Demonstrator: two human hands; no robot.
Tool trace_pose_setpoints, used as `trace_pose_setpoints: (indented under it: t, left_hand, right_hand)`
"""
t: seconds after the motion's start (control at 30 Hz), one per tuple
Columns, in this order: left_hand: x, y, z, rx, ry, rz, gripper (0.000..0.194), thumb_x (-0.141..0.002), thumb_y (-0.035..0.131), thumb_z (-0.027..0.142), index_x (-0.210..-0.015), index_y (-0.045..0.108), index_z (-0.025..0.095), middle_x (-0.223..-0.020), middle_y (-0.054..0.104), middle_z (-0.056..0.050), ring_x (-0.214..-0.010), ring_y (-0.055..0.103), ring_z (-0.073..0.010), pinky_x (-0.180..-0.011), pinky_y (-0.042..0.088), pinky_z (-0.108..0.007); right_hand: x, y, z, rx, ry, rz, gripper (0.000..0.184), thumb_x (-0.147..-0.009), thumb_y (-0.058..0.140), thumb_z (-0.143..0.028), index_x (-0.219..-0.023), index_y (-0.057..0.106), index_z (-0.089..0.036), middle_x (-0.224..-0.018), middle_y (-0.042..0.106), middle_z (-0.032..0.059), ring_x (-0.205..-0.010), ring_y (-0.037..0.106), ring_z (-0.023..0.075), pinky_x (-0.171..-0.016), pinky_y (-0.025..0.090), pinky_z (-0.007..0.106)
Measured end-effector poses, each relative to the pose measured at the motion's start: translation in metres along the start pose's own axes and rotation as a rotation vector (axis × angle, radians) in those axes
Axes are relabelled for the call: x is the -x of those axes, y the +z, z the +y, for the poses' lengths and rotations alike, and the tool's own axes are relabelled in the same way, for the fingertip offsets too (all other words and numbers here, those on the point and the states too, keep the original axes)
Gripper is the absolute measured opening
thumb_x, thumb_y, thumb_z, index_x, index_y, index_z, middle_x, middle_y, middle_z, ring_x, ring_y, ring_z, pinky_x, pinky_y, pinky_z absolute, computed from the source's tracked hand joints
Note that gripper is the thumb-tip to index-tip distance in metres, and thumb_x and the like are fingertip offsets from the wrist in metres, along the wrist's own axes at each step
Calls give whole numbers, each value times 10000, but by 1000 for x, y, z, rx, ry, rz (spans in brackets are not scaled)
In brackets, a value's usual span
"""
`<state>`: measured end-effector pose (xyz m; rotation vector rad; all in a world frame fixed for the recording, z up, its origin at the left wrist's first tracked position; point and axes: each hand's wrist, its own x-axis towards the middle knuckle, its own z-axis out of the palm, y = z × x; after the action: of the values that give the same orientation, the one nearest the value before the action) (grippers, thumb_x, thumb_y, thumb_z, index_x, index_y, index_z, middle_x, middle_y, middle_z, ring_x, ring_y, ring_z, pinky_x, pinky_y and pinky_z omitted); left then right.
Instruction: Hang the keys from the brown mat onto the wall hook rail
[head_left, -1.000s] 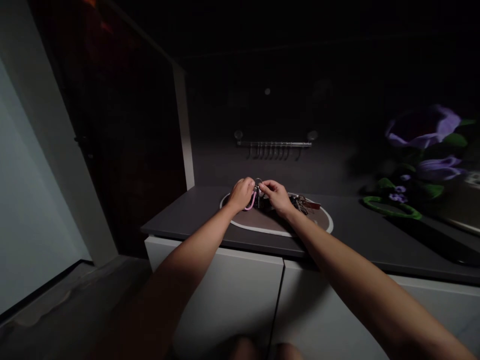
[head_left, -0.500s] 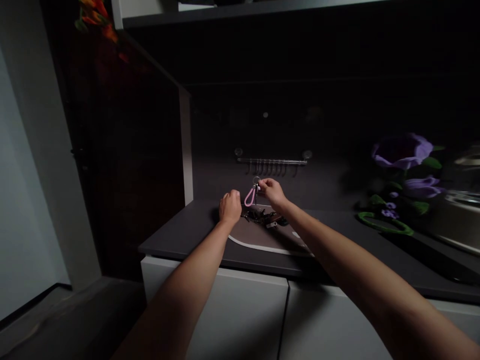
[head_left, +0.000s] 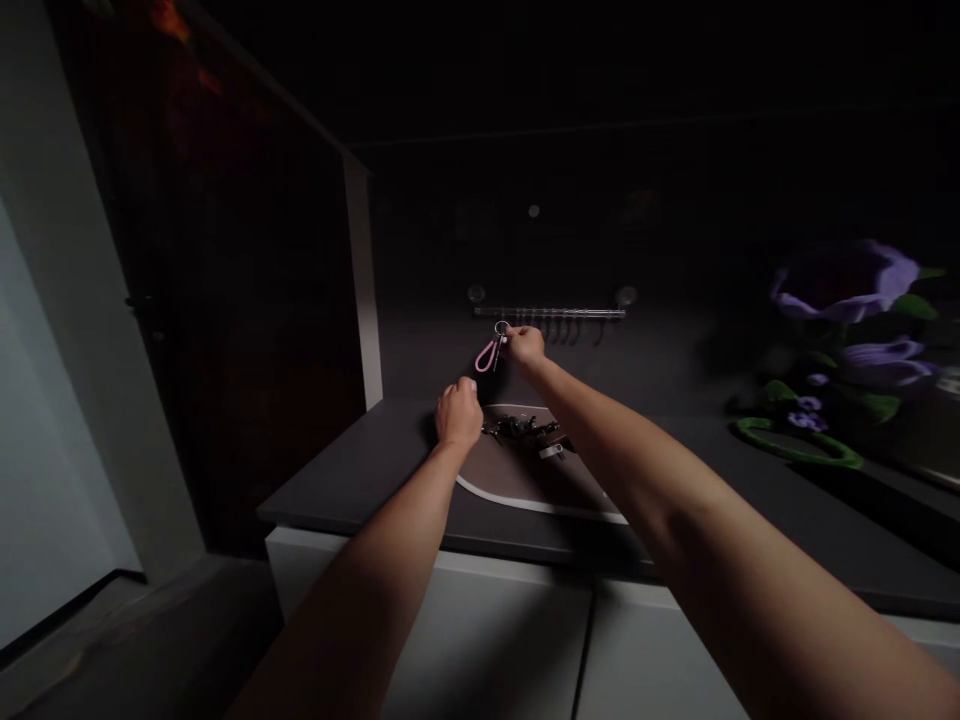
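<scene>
Two bare hands reach out over the dark counter (head_left: 337, 460). On the left, the left hand (head_left: 459, 412) rests by the left edge of the rimmed mat (head_left: 495, 478), its fingers curled in; whether it holds anything I cannot tell. Farther right, the keyring (head_left: 496, 329), with its pink strap (head_left: 478, 366) and a hanging key (head_left: 496, 355), is pinched between thumb and fingertips of the right hand (head_left: 526, 345). It has risen over the last half second to just below the left end of the clear wall rail (head_left: 551, 313), so I judge it clear of the jumbled keys (head_left: 517, 427) on the mat and near the hooks (head_left: 574, 330); contact is unclear. Far right stands a purple flower (head_left: 847, 280).
</scene>
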<state>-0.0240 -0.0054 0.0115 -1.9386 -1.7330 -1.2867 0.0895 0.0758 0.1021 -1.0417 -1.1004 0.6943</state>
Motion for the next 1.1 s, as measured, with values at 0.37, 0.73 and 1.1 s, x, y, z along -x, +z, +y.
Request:
trace_pose_setpoints:
  t: [0.37,0.73,1.1]
  left_hand:
    - [-1,1,-1,-2,-14,-18,254,-880,283,215,-904,534,187,-873,627,-106,-843,567,-212,-684,372,-310]
    - [-2,1,0,-47,-42,-36,261,-884,281,204,-936,536,187,-902,629,-81,-876,559,-189,-709,371,-278]
    - [-1,1,-1,4,-28,-38,278,-885,269,199,-956,537,172,-919,628,-101,-886,557,-208,-723,369,-294]
  right_hand:
    - [-6,9,10,-38,57,118,139,-754,560,-207,-632,547,-140,-591,558,18,-498,550,109,-465,502,253]
    - [-7,2,22,57,28,66,120,-768,533,-198,-668,540,-132,-582,531,-11,-490,504,69,-508,488,208]
    - [6,-16,19,96,14,-124,99,-779,477,-122,-692,524,-130,-601,522,-14,-533,502,57,-526,458,182]
